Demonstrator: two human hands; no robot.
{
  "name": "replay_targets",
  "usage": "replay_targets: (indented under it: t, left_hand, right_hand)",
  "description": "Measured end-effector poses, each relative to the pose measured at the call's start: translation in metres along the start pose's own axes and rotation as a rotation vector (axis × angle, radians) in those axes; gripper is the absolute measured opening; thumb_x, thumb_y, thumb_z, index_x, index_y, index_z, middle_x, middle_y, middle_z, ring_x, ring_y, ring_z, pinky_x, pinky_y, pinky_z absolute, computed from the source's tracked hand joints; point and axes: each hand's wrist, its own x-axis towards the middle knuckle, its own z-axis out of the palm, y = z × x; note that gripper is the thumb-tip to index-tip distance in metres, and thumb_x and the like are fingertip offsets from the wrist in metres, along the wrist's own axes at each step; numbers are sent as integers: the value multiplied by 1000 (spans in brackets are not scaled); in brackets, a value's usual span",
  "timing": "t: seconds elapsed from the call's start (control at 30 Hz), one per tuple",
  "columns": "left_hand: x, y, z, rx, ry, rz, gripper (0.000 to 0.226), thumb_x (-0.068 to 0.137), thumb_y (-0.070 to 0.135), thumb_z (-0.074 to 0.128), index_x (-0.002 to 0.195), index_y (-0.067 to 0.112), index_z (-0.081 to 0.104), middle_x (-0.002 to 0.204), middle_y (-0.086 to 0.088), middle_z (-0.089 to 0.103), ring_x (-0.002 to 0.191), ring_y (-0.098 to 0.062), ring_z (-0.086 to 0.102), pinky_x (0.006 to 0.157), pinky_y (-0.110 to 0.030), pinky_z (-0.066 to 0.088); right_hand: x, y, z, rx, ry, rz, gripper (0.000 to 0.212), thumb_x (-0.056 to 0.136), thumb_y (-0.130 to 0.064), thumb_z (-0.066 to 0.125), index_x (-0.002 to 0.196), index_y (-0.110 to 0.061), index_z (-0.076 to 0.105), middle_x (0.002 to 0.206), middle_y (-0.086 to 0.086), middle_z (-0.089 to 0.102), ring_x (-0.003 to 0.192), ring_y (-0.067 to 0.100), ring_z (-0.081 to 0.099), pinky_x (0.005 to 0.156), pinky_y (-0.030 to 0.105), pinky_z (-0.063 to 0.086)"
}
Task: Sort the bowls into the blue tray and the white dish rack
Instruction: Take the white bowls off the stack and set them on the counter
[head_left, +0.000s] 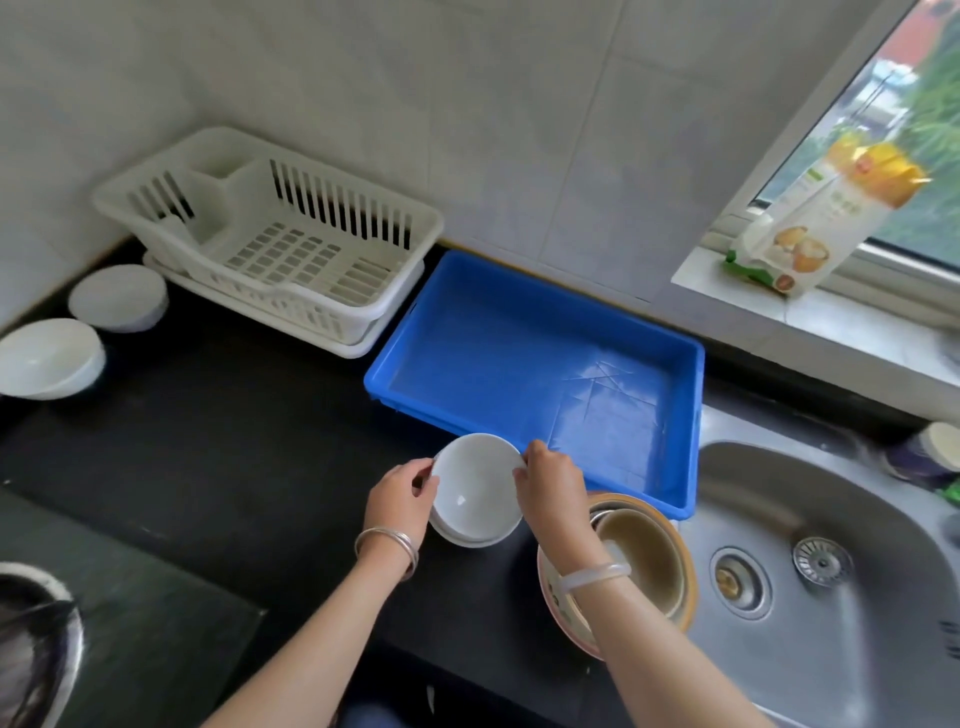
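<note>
A small stack of white bowls (475, 493) sits on the black counter just in front of the blue tray (540, 332). My left hand (400, 499) grips the left rim of the top bowl and my right hand (550, 488) pinches its right rim. The blue tray holds nothing. The white dish rack (291, 306) stands behind and to the left, against the tiled wall, with nothing in it. A stack of beige and patterned bowls (644, 561) lies under my right forearm, beside the sink.
Two white bowls (49, 358) (118, 297) rest at the far left of the counter. A steel sink (831, 571) is on the right. A dark pan (31, 649) sits at the lower left. A food bag (821, 218) stands on the window sill.
</note>
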Motion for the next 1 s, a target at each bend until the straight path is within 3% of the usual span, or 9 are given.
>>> replay_targets:
  t: [0.17, 0.3, 0.47, 0.57, 0.83, 0.9, 1.0]
  left_hand:
    - [3, -5, -3, -45, -22, -4, 31, 94, 18, 43, 121, 18, 59, 119, -4, 63, 108, -18, 59, 97, -38, 48]
    - [7, -2, 0, 30, -7, -6, 31, 90, 21, 53, 121, 19, 58, 117, -2, 60, 99, -13, 57, 84, -25, 45]
    - [10, 9, 6, 162, 10, -15, 32, 86, 16, 59, 118, 17, 58, 116, -4, 58, 101, -20, 59, 86, -32, 51]
    - [13, 15, 7, 233, 41, -22, 24, 87, 13, 55, 111, 16, 60, 113, -4, 57, 95, -20, 58, 78, -31, 51]
    - [18, 25, 5, 284, 61, 37, 17, 88, 10, 51, 100, 18, 60, 105, -4, 56, 80, -17, 55, 62, -27, 42]
    - [18, 25, 3, 249, 57, 49, 17, 87, 10, 53, 100, 18, 60, 104, -3, 59, 82, -16, 55, 64, -27, 43]
    - [19, 26, -4, 159, 78, 55, 17, 85, 9, 55, 98, 18, 62, 102, -1, 63, 82, -14, 55, 67, -28, 44]
  right_hand:
    - [-4, 1, -7, 36, -13, 19, 16, 97, -20, 43, 106, -7, 49, 100, 16, 65, 86, 33, 59, 64, 29, 36]
    - [-9, 12, -22, 131, 36, 77, 16, 96, -21, 45, 107, -10, 50, 98, 16, 63, 78, 28, 48, 66, 30, 35]
    - [-13, 23, -39, 188, 106, 114, 13, 96, -21, 50, 106, -13, 53, 87, 4, 57, 70, 20, 46, 59, 26, 31]
    - [-14, 28, -44, 216, 126, 148, 11, 96, -20, 50, 103, -12, 54, 84, 1, 53, 70, 20, 47, 55, 25, 30]
    - [-13, 35, -49, 291, 109, 199, 17, 94, -21, 53, 109, -13, 58, 102, 8, 67, 74, 18, 51, 47, 12, 27]
    - [-13, 35, -51, 289, 106, 188, 22, 94, -20, 54, 114, -15, 60, 107, 9, 69, 76, 17, 52, 49, 16, 32]
    - [-14, 34, -56, 319, 120, 154, 24, 93, -19, 54, 115, -15, 63, 107, 10, 70, 81, 19, 59, 66, 25, 48]
